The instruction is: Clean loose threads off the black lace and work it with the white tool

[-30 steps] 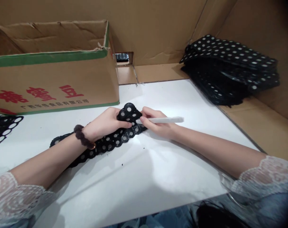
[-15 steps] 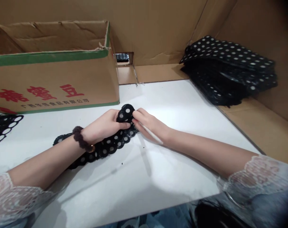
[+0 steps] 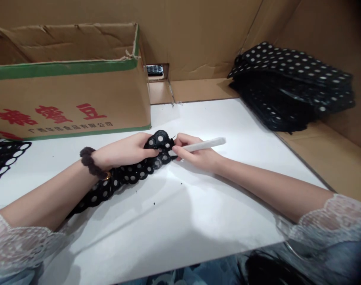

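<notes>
A strip of black fabric with white dots and a scalloped edge (image 3: 132, 172) runs slantwise over the white tabletop. My left hand (image 3: 128, 150), with a dark fuzzy band at the wrist, is closed on the bunched upper end of this strip. Close by on the right, my right hand (image 3: 195, 154) pinches a slim white pen-like tool (image 3: 208, 144). The tool's blunt end points right, and its other end meets the fabric edge between the hands. Its tip is too small to make out. My right fingertips touch the fabric's edge.
A cardboard box (image 3: 70, 95) with green edges stands at the back left. Black dotted fabric pieces (image 3: 293, 87) are heaped at the back right. Black fabric with ring-shaped edging (image 3: 8, 158) lies at far left. Cardboard walls (image 3: 198, 35) rise behind the white tabletop (image 3: 168, 233).
The white tool has swung from pointing down-right to pointing right and slightly up. My right hand has shifted a little right, and the fabric strip has slid slightly down-left under my left arm.
</notes>
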The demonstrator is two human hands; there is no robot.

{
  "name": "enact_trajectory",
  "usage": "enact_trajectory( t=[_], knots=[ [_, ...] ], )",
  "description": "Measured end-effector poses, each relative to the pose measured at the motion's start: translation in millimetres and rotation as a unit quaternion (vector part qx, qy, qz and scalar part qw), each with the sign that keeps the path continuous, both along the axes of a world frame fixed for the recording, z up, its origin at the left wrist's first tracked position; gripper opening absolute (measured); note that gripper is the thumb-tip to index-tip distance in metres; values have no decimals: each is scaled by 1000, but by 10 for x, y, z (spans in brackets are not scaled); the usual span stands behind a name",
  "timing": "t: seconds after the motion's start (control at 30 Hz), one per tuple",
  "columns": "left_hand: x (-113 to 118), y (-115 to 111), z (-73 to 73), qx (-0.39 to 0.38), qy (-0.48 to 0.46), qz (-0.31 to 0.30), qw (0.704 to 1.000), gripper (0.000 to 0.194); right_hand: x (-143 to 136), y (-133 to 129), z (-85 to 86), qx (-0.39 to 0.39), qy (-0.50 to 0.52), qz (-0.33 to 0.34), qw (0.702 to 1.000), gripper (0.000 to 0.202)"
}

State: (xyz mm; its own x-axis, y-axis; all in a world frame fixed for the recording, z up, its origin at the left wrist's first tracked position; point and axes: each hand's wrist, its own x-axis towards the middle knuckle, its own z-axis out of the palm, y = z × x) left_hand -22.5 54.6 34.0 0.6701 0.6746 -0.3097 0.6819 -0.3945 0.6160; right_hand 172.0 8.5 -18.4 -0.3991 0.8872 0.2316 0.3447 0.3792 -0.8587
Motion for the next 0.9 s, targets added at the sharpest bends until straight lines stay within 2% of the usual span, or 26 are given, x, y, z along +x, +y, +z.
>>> enact_trajectory(
  t=[0.1, 0.3, 0.67, 0.77, 0.9],
  knots=[
    [10, 6, 9, -3, 14, -9, 1000, 30, -2, -8, -1, -27, 27, 11, 999, 23],
    [-5, 2, -8, 7, 27, 28, 999, 31, -3, -8, 4, -33, 43, 22, 998, 24],
    [24, -109, -35, -71, -73, 86, 991, 24, -16, -2, 8, 7, 15, 40, 999, 21],
    [30, -137, -57, -58, -76, 94, 991, 23, -54, 3, -6, 43, -20, 43, 998, 18],
    [60, -197, -66, -27, -57, 105, 992, 21, -143, 3, -49, 149, -82, 26, 985, 13]
  ],
)
